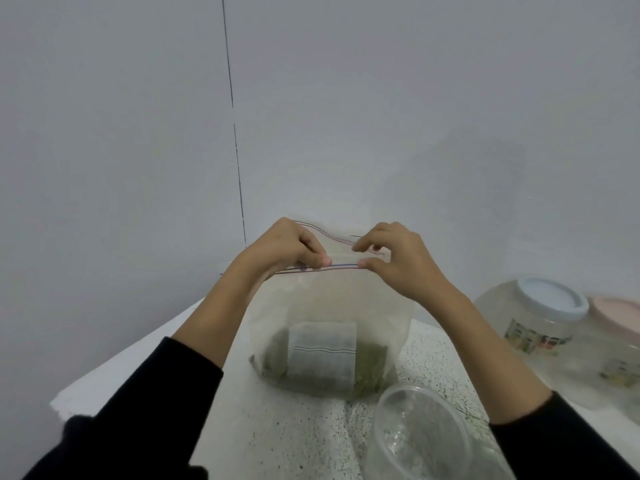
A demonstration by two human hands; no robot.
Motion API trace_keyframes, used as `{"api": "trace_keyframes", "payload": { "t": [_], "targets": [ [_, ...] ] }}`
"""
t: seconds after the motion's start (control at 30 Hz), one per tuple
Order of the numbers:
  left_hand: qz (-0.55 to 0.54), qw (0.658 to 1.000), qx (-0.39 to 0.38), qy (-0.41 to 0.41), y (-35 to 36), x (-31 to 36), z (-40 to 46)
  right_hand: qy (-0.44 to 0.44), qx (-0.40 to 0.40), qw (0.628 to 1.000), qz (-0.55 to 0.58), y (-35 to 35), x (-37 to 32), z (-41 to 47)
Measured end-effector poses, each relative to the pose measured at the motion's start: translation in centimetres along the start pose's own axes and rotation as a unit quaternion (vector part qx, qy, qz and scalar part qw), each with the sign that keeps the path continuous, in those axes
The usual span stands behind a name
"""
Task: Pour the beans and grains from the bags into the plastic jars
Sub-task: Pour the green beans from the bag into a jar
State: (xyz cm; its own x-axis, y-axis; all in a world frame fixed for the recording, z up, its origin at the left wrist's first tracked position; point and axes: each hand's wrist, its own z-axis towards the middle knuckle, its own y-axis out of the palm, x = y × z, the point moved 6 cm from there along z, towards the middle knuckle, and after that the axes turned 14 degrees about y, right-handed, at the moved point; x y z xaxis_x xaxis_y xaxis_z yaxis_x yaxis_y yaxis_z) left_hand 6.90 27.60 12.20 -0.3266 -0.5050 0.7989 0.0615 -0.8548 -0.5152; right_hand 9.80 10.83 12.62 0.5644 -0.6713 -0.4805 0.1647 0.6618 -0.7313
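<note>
- A clear plastic zip-top bag (330, 306) stands upright on the white, black-speckled countertop (304, 438), near the middle of the view and close to the grey wall (381, 98) behind it.
- The bottom of the bag holds a layer of greenish grains or beans (369, 362); a white label panel (322, 355) with thin coloured lines sits on its near face.
- The left hand (284, 247) pinches the near lip of the bag at the zip strip, thumb and curled fingers closed on the plastic.
- The right hand (394, 258) grips the same top edge just to the right, thumb on the near strip and fingers bent over toward the far strip.
- The two zip strips, lined red and blue, are parted between the hands, so the mouth of the bag stands open.
- Both forearms are bare, with black sleeves (166, 393) pushed up toward the elbows.
- An open clear plastic jar (420, 434) stands on the counter just in front of the bag, to its right, below the right forearm; what lies inside is too blurred to tell.
- Further right stands a clear plastic jar with a pale blue lid (550, 303) and a printed label.
- Beside it, at the right edge of the view, is another clear jar with a pink lid (620, 315), only partly in view.
</note>
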Motion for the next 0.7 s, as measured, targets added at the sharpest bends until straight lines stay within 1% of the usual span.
{"api": "trace_keyframes", "payload": {
  "t": [0.07,0.17,0.27,0.37,0.43,0.6,0.7],
  "targets": [
    [-0.008,1.000,-0.005,-0.012,0.1,-0.3,0.0,-0.052,0.025,0.998,0.032,0.6,-1.2,-0.6],
    [-0.016,1.000,-0.013,-0.023,0.2,-0.6,0.3,-0.094,0.055,0.994,0.017,2.1,-2.3,-0.9],
    [-0.039,0.998,-0.016,-0.038,0.2,-1.2,0.3,-0.082,0.076,0.993,0.024,2.9,-1.9,-0.5],
    [-0.072,0.996,-0.009,-0.060,0.2,-1.9,0.3,-0.054,0.059,0.996,0.043,3.4,-1.3,0.1],
    [-0.086,0.994,0.001,-0.073,0.3,-2.3,0.4,-0.051,0.050,0.996,0.049,3.7,-1.3,0.1],
    [-0.063,0.994,0.033,-0.080,0.5,-2.0,0.7,-0.107,0.112,0.988,0.020,3.7,-1.7,-0.4],
    [-0.059,0.993,0.067,-0.079,0.3,-2.0,0.7,-0.141,0.139,0.980,-0.015,3.7,-2.0,-0.8]
  ]
}}
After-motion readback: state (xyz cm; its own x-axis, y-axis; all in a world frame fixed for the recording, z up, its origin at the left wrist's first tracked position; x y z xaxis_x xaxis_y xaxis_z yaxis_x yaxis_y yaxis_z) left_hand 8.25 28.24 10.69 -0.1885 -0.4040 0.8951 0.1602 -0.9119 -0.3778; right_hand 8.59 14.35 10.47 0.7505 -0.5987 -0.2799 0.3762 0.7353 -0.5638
